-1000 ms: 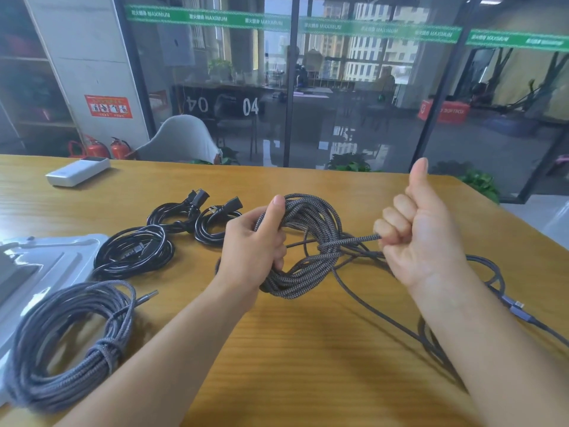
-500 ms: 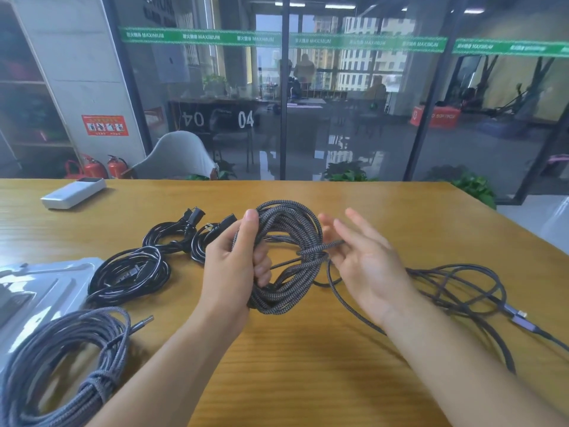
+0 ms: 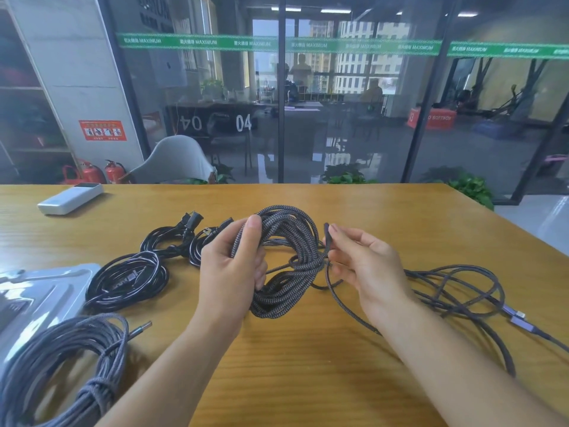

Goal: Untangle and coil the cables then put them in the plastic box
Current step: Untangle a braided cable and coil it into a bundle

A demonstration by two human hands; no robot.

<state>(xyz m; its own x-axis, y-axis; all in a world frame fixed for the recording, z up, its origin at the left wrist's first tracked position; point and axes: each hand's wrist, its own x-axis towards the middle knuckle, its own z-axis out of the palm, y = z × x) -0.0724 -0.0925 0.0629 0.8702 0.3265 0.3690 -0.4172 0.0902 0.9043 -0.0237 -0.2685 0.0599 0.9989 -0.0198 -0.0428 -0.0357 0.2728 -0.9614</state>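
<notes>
My left hand [image 3: 229,269] grips a coil of grey braided cable [image 3: 289,260] held just above the middle of the table. My right hand [image 3: 366,266] pinches a loop of that cable's loose strand beside the coil's right edge. The rest of the strand trails to the right into a loose tangle [image 3: 458,291] lying on the table, ending in plugs [image 3: 517,317]. A finished grey braided coil [image 3: 58,368] lies at the near left. Black coiled cables [image 3: 129,278] lie to the left of my hands. The clear plastic box [image 3: 40,291] sits at the left edge.
A white power bank [image 3: 69,198] lies at the far left of the wooden table [image 3: 308,365]. More black coiled cables with plugs [image 3: 184,232] lie behind the left hand. A glass wall stands beyond the table's far edge.
My right hand let go of the taut strand it pulled rightward, came back to the coil and now pinches a loop next to it. My left hand kept its grip.
</notes>
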